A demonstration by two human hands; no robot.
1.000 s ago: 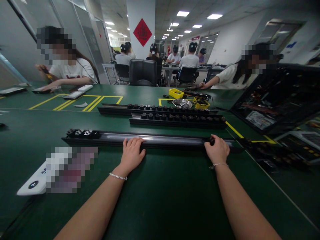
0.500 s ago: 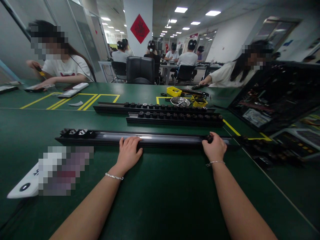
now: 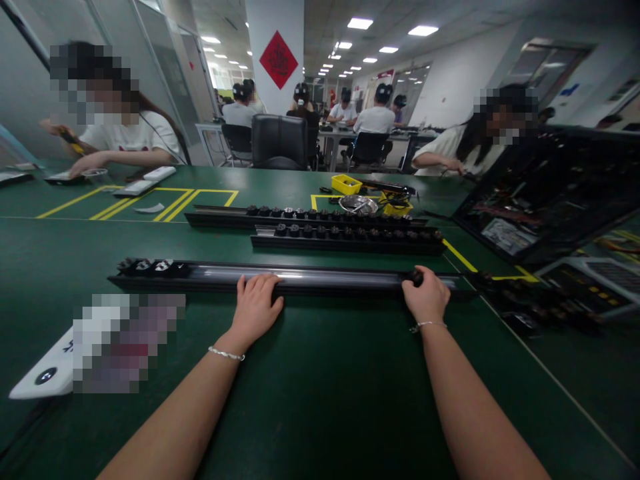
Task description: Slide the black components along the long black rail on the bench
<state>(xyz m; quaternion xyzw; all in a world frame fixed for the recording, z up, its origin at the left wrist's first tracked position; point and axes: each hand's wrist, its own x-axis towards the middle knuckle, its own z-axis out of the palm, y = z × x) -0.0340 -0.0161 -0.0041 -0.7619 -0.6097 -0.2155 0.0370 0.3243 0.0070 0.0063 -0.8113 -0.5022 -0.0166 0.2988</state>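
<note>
A long black channel-shaped rail [image 3: 330, 280] with a shiny inner strip lies across the bench in front of me. Several small round black parts [image 3: 163, 265] sit in its left end. My left hand [image 3: 257, 307] rests on the near edge of the rail, its fingers laid over the top and its thumb apart. Near the rail's right end, my right hand [image 3: 429, 293] pinches a small dark part [image 3: 415, 277] between thumb and fingers, at the channel. My fingers hide much of that part, so its exact kind is unclear.
Behind lie two more black rails [image 3: 345, 244] filled with similar round parts. Farther back are a yellow bin [image 3: 346, 184] and a metal bowl [image 3: 358, 204]. An open computer case [image 3: 530, 200] stands at right. A white device [image 3: 55, 367] lies at left. Co-workers sit opposite.
Both my hands keep their places on the rail. The view has shifted slightly. Across the bench at right, the co-worker's hand has drawn back to the right.
</note>
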